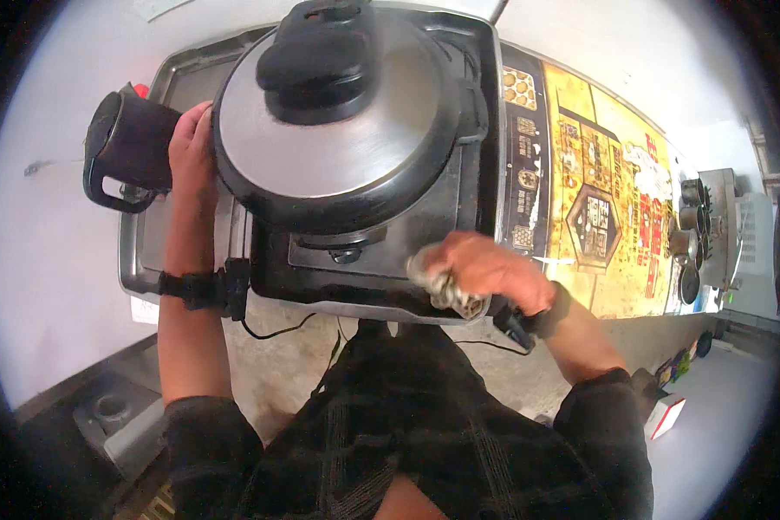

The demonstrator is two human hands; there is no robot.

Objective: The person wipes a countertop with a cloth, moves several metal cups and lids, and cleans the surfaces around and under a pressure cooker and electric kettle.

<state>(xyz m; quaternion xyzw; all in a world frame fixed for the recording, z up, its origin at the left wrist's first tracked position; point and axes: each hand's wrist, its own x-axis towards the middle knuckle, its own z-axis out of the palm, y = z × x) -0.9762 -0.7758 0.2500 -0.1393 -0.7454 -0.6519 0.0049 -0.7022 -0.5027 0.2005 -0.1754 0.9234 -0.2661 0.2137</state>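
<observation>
A large cooker (338, 214) with a black rim, a silvery lid (338, 156) and a bulky black lid handle (318, 71) sits in a dark metal tray (299, 289). My left hand (194, 143) is against the cooker's left side. Its fingertips are partly hidden, and whether they grip anything there is unclear. A black jug (136, 140) stands just left of that hand, its handle toward me. In my right hand (487, 266) is a crumpled light cloth (452, 292), bunched over the tray's front right edge. Hand and cloth look a little blurred.
Right of the tray runs a counter with a yellow printed covering (578, 195) bearing writing. Several metal pots (689, 221) stand at its far end. A white wall (45, 214) borders the left. A black cable (276, 335) hangs below the tray's front edge.
</observation>
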